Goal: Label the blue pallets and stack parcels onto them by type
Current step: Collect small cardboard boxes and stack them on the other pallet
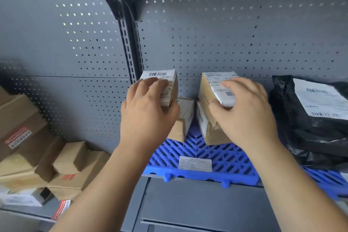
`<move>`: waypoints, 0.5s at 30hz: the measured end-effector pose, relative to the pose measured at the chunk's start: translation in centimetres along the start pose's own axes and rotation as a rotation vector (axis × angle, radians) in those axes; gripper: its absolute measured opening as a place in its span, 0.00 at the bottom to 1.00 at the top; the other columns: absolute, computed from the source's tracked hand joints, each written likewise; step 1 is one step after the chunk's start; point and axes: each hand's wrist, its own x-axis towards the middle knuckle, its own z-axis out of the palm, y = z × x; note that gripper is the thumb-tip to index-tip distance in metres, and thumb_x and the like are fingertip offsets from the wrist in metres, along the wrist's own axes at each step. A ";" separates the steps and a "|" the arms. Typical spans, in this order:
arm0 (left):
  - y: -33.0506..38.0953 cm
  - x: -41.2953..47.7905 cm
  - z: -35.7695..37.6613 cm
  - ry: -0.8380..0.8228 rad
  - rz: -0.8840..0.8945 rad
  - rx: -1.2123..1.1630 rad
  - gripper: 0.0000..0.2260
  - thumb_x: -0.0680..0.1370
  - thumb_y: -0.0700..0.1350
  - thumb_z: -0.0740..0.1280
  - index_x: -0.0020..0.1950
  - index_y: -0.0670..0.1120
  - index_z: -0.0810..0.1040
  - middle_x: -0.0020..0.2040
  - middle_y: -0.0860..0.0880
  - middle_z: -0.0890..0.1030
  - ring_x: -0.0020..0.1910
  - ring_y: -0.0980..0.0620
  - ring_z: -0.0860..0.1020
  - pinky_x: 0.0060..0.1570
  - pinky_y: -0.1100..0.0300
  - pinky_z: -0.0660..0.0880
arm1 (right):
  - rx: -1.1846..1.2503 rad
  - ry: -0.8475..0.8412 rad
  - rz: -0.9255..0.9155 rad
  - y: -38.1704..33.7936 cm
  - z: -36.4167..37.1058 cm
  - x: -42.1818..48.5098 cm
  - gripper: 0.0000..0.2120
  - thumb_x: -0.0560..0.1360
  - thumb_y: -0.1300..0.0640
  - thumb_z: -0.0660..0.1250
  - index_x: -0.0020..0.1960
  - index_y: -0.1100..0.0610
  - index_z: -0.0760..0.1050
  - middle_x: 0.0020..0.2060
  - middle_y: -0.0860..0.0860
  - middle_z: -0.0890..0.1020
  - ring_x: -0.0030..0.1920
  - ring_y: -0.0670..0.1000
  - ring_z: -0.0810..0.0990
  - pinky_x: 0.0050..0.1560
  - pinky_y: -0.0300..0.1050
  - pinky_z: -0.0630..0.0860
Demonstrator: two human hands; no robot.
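Note:
A blue slatted pallet [199, 149] lies on the grey shelf and carries a white label [195, 164] near its front edge. Two short stacks of small brown cardboard parcels stand at its back. My left hand [148, 111] grips the top parcel of the left stack [165, 79], which has a white barcode label. My right hand [246, 111] grips the top parcel of the right stack [212, 84], fingers over its label and thumb at its near corner. Lower parcels [185, 117] [211, 132] sit beneath them.
A black plastic mailer bag [308, 118] with a white shipping label lies on a second blue pallet [323, 179] at the right. Several loose brown boxes [33, 147] pile up on the left shelf. A grey perforated back panel [226, 34] stands behind.

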 end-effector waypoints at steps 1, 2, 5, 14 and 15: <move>-0.1 0.4 0.6 -0.013 0.007 -0.007 0.24 0.75 0.59 0.64 0.69 0.53 0.76 0.68 0.53 0.76 0.70 0.45 0.69 0.65 0.42 0.72 | -0.015 -0.001 0.011 0.2 0.3 0.3 0.24 0.71 0.45 0.69 0.65 0.53 0.79 0.65 0.47 0.78 0.65 0.55 0.71 0.61 0.53 0.73; -0.2 0.8 1.1 -0.027 0.012 -0.012 0.24 0.75 0.59 0.64 0.69 0.53 0.76 0.68 0.53 0.76 0.70 0.45 0.69 0.65 0.42 0.72 | -0.028 -0.001 0.025 0.5 0.6 0.5 0.24 0.71 0.46 0.69 0.65 0.53 0.79 0.65 0.48 0.78 0.65 0.55 0.71 0.61 0.53 0.73; -0.7 1.8 2.5 -0.056 0.033 -0.007 0.23 0.76 0.60 0.67 0.69 0.54 0.76 0.67 0.54 0.77 0.70 0.46 0.69 0.64 0.42 0.73 | -0.060 -0.012 0.063 0.8 1.4 1.2 0.25 0.71 0.45 0.68 0.66 0.53 0.79 0.66 0.47 0.77 0.66 0.55 0.71 0.61 0.54 0.73; -1.0 3.4 4.4 -0.120 0.101 -0.030 0.27 0.74 0.64 0.62 0.70 0.54 0.75 0.66 0.53 0.77 0.70 0.46 0.70 0.63 0.40 0.74 | -0.166 -0.012 0.133 0.1 3.6 2.2 0.24 0.71 0.46 0.70 0.64 0.54 0.79 0.66 0.49 0.77 0.66 0.58 0.71 0.59 0.58 0.73; -0.9 3.4 4.5 -0.134 0.107 -0.030 0.28 0.74 0.64 0.60 0.71 0.54 0.75 0.67 0.53 0.77 0.70 0.46 0.69 0.63 0.40 0.74 | -0.179 -0.016 0.130 0.1 3.8 2.1 0.24 0.71 0.45 0.69 0.64 0.54 0.80 0.65 0.49 0.77 0.66 0.58 0.72 0.59 0.58 0.74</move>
